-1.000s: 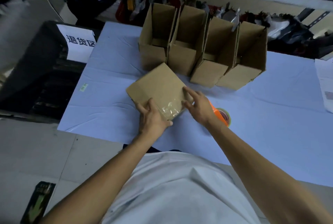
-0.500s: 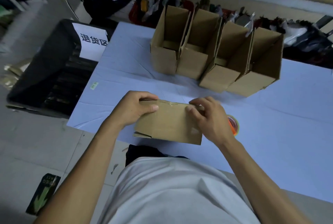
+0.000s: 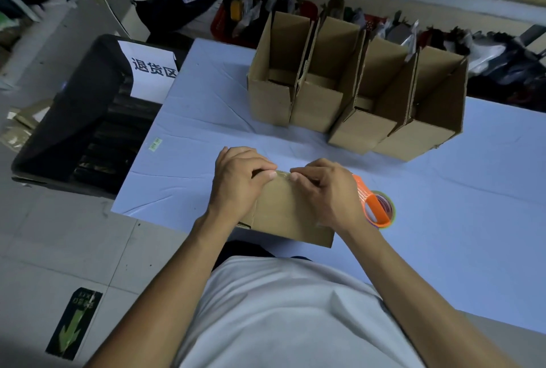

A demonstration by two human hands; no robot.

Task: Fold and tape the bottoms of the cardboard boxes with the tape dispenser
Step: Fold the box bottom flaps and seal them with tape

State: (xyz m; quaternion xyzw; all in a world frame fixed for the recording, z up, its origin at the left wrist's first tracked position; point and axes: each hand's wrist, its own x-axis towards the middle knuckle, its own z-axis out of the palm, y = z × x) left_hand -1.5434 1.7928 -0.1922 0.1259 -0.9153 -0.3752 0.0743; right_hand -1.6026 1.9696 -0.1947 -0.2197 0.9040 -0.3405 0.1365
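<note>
**Both hands press on the box's top edge**

The left hand point(image 3: 239, 181) and right hand point(image 3: 325, 190) clamp the box point(image 3: 289, 214) at the tabletop's point(image 3: 443, 234) near edge. The dispenser point(image 3: 376, 209) lies just right; four boxes point(image 3: 354, 86) stand far.

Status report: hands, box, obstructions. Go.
Left hand and right hand both pressing tape on the cardboard box at its far edge. Tape dispenser lying beside right wrist. Nothing blocking.
</note>
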